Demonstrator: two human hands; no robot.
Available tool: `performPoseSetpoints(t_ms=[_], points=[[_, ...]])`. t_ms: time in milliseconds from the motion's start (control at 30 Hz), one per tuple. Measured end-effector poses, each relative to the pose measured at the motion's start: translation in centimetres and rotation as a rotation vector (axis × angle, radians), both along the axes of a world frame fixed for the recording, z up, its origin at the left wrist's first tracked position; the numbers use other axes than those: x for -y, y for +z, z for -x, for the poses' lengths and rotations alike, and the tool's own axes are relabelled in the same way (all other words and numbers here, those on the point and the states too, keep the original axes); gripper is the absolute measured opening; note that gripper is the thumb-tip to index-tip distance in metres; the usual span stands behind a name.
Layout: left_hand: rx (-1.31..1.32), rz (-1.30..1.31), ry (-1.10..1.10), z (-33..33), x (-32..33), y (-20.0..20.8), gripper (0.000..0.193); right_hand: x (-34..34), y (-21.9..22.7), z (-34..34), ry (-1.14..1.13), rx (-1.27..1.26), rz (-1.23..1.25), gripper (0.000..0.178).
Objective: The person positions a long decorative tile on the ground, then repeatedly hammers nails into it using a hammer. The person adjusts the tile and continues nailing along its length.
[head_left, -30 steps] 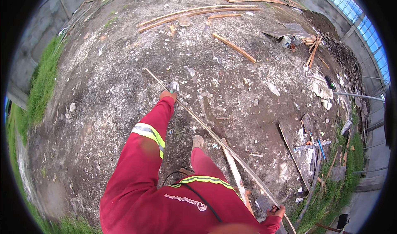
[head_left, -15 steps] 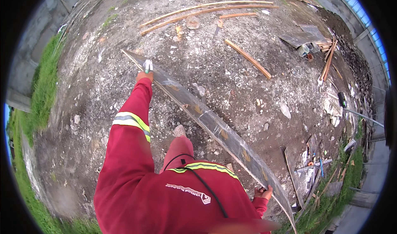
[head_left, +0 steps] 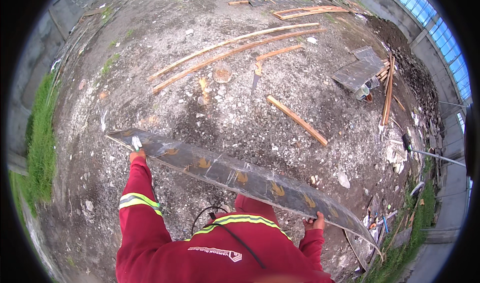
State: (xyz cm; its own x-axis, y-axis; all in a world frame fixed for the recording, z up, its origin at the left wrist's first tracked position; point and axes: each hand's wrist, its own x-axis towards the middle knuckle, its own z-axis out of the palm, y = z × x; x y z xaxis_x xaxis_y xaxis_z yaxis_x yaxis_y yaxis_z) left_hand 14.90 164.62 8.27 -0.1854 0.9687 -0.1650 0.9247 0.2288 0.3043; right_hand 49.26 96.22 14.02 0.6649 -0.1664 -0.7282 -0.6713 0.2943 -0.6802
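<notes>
I hold a long dark plywood board (head_left: 235,175) flat in front of my chest, over gravelly ground. My left hand (head_left: 136,155) grips its near edge close to the left end, arm stretched out in a red sleeve with a reflective band. My right hand (head_left: 314,222) grips the near edge toward the right end, close to my body. The board runs from upper left to lower right, its shiny face up, with faint orange marks on it.
Long thin wooden slats (head_left: 235,50) lie on the ground ahead, and a shorter plank (head_left: 296,119) to the right. A dark panel with cans (head_left: 357,73) sits at the right. Scrap and debris (head_left: 395,153) line the right side; grass (head_left: 40,148) edges the left.
The board has turned from nearly edge-on to face up, and its left end has swung leftward. My view has tilted so more ground ahead shows. Both hands keep their grip.
</notes>
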Motion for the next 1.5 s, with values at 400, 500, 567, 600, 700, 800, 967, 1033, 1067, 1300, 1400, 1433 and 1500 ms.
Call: performPoseSetpoints(t_ms=[400,500,567,600,700,800,967,1033,1067,1300,1400,1433,1500], points=[[-0.204,0.003,0.297,2.9,-16.6,2.3,0.054,-29.9,-5.3,-20.4,0.333,-0.163,-0.029,0.018],[-0.173,-0.039,0.348,3.4,-19.0,4.4,0.056,-37.7,-4.3,-24.3,0.353,-0.142,-0.134,0.019],[-0.094,-0.051,0.446,3.1,-21.6,5.2,0.055,-43.6,-3.9,-27.0,0.387,-0.101,-0.132,0.019],[-0.053,-0.064,0.432,3.1,-22.8,5.4,0.055,-46.4,-3.8,-28.1,0.408,-0.093,-0.139,0.019],[0.032,-0.123,0.567,3.7,-27.6,4.4,0.06,-54.9,-3.7,-30.6,0.488,-0.086,-0.159,0.019],[0.271,-0.203,0.753,4.9,-31.6,1.3,0.057,-62.7,-3.5,-32.0,0.572,-0.044,-0.148,0.019],[0.279,-0.126,0.886,7.5,-34.2,0.2,0.045,-73.8,-2.5,-34.2,0.691,-0.114,0.001,0.016],[0.157,0.004,0.898,7.4,-34.6,0.7,0.045,-77.3,-2.3,-34.7,0.695,-0.102,0.04,0.02],[0.11,0.069,0.9,7.2,-34.7,0.9,0.046,-79.0,-2.1,-35.2,0.749,-0.104,0.022,0.019],[0.499,-0.068,1.172,3.0,-37.3,0.3,0.028,-92.2,-2.8,-40.6,0.873,-0.11,0.03,0.016],[0.613,0.019,1.204,0.3,-39.3,0.5,0.031,-97.5,-4.3,-44.0,0.919,-0.116,0.026,0.018],[0.64,0.01,1.208,-0.9,-39.8,0.6,0.033,-99.5,-5.1,-45.3,0.945,-0.132,0.015,0.019],[0.826,-0.008,1.229,-3.6,-41.5,0.9,0.033,-103.4,-6.6,-48.0,0.955,-0.13,0.0,0.021]])
